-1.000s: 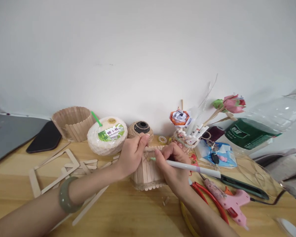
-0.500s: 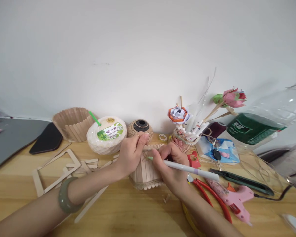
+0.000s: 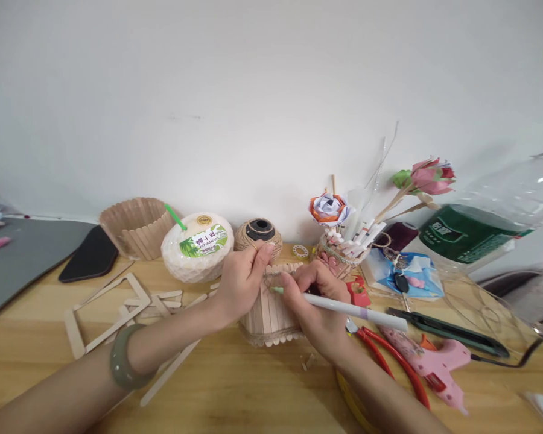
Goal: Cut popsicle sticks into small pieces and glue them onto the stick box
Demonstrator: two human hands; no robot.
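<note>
Between my hands stands a small pot of popsicle sticks (image 3: pixel 271 316), with twine around it near the top and the bottom. My left hand (image 3: pixel 243 278) is closed at its upper left edge, thumb raised; the fingertips are partly hidden. My right hand (image 3: pixel 322 301) is closed around a white marker (image 3: pixel 355 310), with its pale green end at the front of the pot beside the upper twine (image 3: pixel 274 274). The right thumb lies close to that twine. Just behind the left thumb sits a twine spool (image 3: pixel 259 232).
On the left are loose popsicle sticks (image 3: pixel 117 325), a phone (image 3: pixel 89 256), a larger stick bowl (image 3: pixel 138 229) and a white coconut (image 3: pixel 198 247). On the right are a flower holder (image 3: pixel 341 250), a bottle (image 3: pixel 461 232), a cutter (image 3: pixel 450 333), red-handled pliers (image 3: pixel 400 361) and a pink glue gun (image 3: pixel 446 361).
The whole view has shifted slightly, so things appear a little further right. Both hands keep nearly the same hold, and the marker's end stays at the pot's front.
</note>
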